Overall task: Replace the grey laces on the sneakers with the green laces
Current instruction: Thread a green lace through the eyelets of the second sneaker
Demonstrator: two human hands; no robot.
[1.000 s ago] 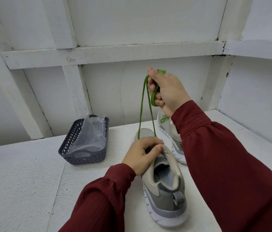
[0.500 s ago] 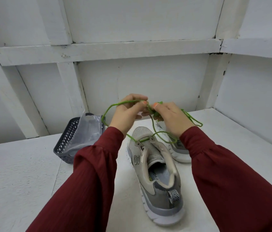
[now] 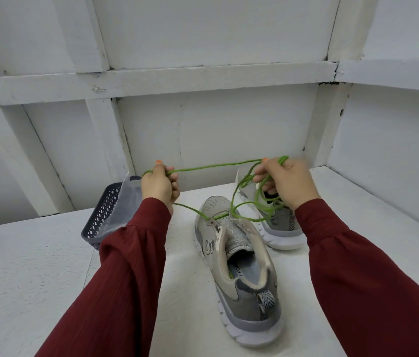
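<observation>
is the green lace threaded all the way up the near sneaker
No, the green lace crosses only the toe-end eyelets of the near sneaker, its ends gripped by the left hand and right hand.

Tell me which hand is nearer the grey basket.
Left. The left hand holds the green lace close beside the basket; the right hand grips the lace farther right, over the far sneaker.

A dark grey lattice basket (image 3: 98,219) stands on the white textured desk (image 3: 23,266), just left of the left hand (image 3: 160,186) and lower in view. A crumpled clear plastic bag (image 3: 126,202) sits inside it. Beyond the hand rises a white panelled wall (image 3: 216,130) crossed by painted battens (image 3: 203,78).
</observation>
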